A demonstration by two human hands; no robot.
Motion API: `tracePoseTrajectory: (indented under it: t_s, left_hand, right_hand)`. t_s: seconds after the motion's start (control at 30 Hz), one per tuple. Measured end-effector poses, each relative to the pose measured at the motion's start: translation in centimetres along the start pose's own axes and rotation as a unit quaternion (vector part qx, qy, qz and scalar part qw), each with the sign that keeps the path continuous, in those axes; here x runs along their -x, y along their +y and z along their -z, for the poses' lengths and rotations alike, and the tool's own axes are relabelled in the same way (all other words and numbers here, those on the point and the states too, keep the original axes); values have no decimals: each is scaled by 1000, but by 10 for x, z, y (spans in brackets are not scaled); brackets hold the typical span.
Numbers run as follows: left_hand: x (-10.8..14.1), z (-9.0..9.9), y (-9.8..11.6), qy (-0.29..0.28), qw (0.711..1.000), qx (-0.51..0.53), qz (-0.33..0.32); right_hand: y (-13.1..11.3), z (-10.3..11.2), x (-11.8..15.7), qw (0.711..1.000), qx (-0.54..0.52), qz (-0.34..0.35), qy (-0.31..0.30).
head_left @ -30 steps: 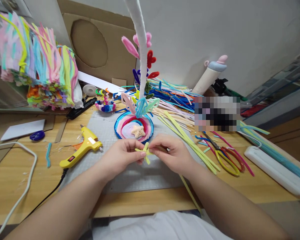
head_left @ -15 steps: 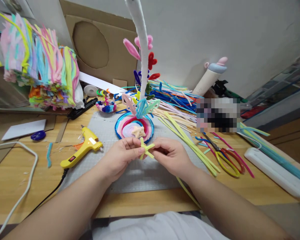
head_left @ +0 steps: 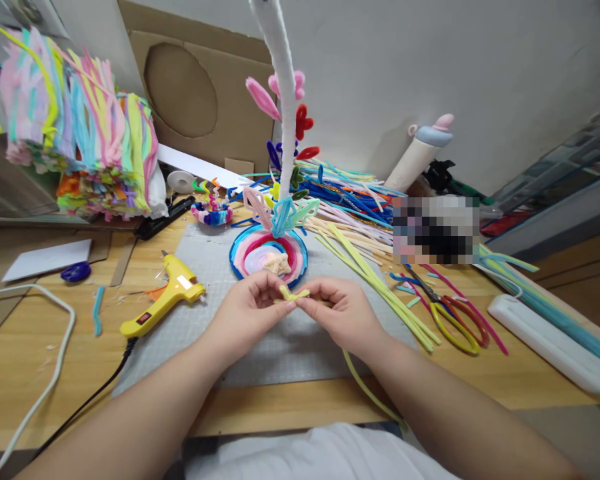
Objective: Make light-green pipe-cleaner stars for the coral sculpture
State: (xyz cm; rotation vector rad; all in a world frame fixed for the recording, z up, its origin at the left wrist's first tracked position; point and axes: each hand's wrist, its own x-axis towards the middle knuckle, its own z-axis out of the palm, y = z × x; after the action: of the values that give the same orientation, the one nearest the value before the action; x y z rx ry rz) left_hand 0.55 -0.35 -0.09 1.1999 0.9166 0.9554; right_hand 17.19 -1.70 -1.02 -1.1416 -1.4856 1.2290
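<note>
My left hand (head_left: 253, 303) and my right hand (head_left: 337, 308) meet over the grey cutting mat (head_left: 200, 347), both pinching a small bent shape of yellow pipe cleaner (head_left: 291, 294). My thumbs nearly touch at its middle and cover most of it. A long yellow strand (head_left: 363, 383) trails below my right hand toward the table's front edge. Just beyond my fingers lies a round coiled base (head_left: 233, 257) in blue, pink and white, bearing a beige starfish (head_left: 276, 263). A tall white stem (head_left: 287, 127) with pipe-cleaner flowers rises behind it.
A yellow glue gun (head_left: 163, 303) lies on the left, its black cord running forward. On the right are loose yellow pipe cleaners (head_left: 380, 287), pliers (head_left: 453, 320) with red and yellow handles, and a white power strip (head_left: 550, 343). Bundled pipe cleaners (head_left: 80, 127) stand at back left.
The yellow shape, earlier showing several spread arms, is now folded and more covered by my thumbs. My hands have come closer together. The trailing strand has shifted slightly left.
</note>
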Motion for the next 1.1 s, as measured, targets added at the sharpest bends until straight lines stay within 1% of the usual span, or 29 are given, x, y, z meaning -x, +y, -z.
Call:
tracePoseTrajectory:
  t_s: [0.07,0.17,0.23,0.3,0.37,0.43,0.5,0.57,0.7,0.77,0.93,1.03,1.1]
  left_hand:
    - [0,1,0,-1,999,-49,-12]
    - [1,1,2,11,990,-138,-40]
    - [1,2,3,23,988,-149,-42]
    - [1,3,3,22,994,-108,-3]
    - [0,5,2,3,998,-27,53]
    - [-1,7,0,-21,993,59,97]
    - [-1,8,-1,-30,985,123,117]
    - [-2,8,-1,-26,981,151,120]
    - [-2,7,0,-10,982,161,102]
    - [-2,5,1,-3,985,149,85]
    - [-1,1,4,52,997,64,13]
    - [2,-1,4,72,997,-2,-38]
    - [4,0,3,72,993,-55,-71]
  right_hand:
    - [-2,2,-1,1000,-3,-13,-9]
    - [-5,5,-4,997,-37,-49,-45]
    - [-7,9,-7,993,-59,-79,-57]
    - [-9,13,-9,991,-62,-102,-58]
    - [-11,17,-11,990,-55,-110,-71]
    - [-12,20,-11,987,-55,-114,-95]
    - [-14,20,-11,985,-65,-115,-108]
    - [-14,18,-9,985,-74,-117,-107]
    - [-14,11,-5,986,-89,-113,-82]
    - [-12,7,-3,985,-107,-109,-74]
    - [-6,-2,-2,981,-163,-88,-58]
    - [-3,-5,-2,985,-160,-58,-42]
    - [-1,-6,-2,989,-144,-23,-31]
